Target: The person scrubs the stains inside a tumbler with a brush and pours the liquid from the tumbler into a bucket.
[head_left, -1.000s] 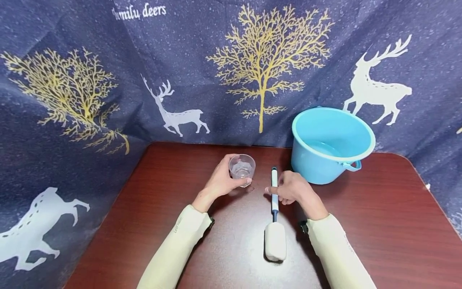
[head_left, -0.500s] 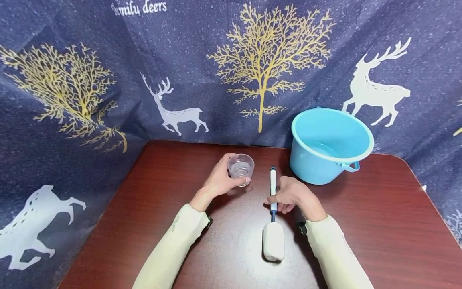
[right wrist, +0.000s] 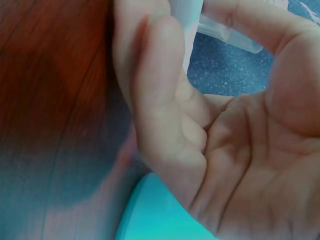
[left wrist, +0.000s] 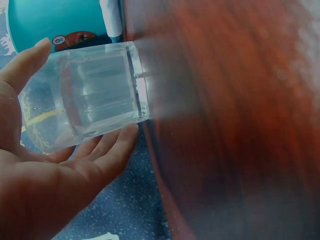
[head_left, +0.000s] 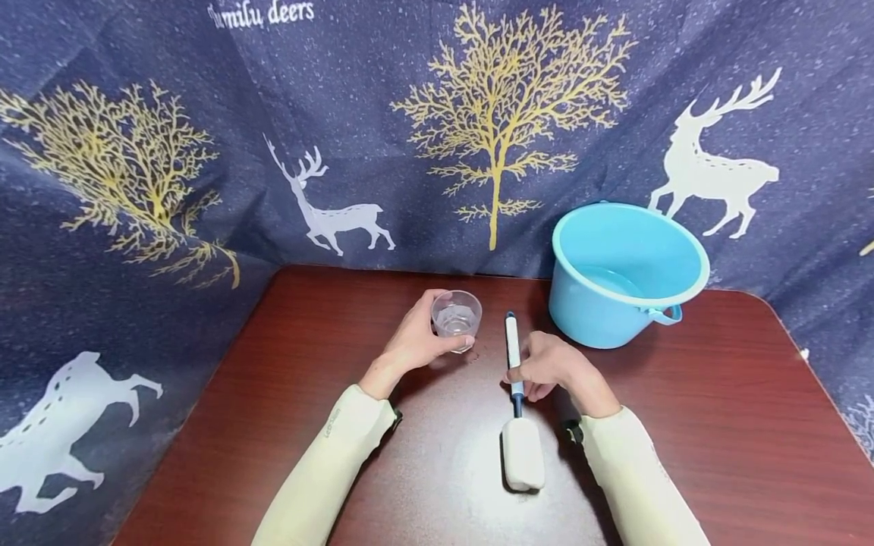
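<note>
A clear cup (head_left: 456, 323) with clear liquid in its lower part stands upright at the table's middle. My left hand (head_left: 418, 339) holds it from the left, thumb on the near side and fingers behind; the left wrist view shows the cup (left wrist: 100, 90) between thumb and fingers, its base at the tabletop. To the right lies a sponge cup brush, its white sponge head (head_left: 523, 453) toward me. My right hand (head_left: 550, 364) pinches its pale handle (head_left: 512, 341) near the dark neck. In the right wrist view, the curled fingers (right wrist: 155, 95) hide most of the handle.
A light blue bucket (head_left: 580, 315) stands at the back right, just beyond the right hand, with water in the bottom. The dark red wooden table (head_left: 737, 425) meets a blue cloth backdrop (head_left: 423, 152) printed with deer and trees.
My right hand has slid down the handle toward the sponge head. The brush has turned slightly, its far end swinging left. My left hand and the cup stay almost where they were.
</note>
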Demonstrator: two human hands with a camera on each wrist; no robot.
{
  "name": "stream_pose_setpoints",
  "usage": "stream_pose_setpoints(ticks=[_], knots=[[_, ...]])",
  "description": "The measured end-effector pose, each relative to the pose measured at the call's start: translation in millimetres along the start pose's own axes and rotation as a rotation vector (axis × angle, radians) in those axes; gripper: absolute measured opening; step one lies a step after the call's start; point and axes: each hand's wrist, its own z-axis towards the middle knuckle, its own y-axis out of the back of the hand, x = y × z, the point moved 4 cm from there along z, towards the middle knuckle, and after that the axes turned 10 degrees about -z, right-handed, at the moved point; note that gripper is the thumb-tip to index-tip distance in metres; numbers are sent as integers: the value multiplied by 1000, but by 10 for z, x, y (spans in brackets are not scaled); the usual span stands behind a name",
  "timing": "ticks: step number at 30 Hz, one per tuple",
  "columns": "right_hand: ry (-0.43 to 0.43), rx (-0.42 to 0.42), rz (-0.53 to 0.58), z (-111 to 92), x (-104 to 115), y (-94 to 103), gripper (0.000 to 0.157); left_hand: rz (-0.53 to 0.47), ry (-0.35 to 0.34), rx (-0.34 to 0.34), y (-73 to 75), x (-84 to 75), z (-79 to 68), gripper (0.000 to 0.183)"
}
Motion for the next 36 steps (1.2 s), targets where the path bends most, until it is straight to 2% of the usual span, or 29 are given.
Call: stream_pose_setpoints(ticks=[7,11,19,24,36], knots=[[-8,-58,67,-19,18,29,23,-3,6,11,7,-11,6,86],[8,-94,52,-52,42,77,19,-6,9,15,1,-11,11,87],[74,-168,-9,-111,95,170,16,-5,-2,7,0,-12,13,87],[102,-219,-63,-175,154,197,19,0,-2,1,-7,-3,3,86],[174,-457,-209,-511,440,283,13,-2,-17,1,5,-4,-12,86]])
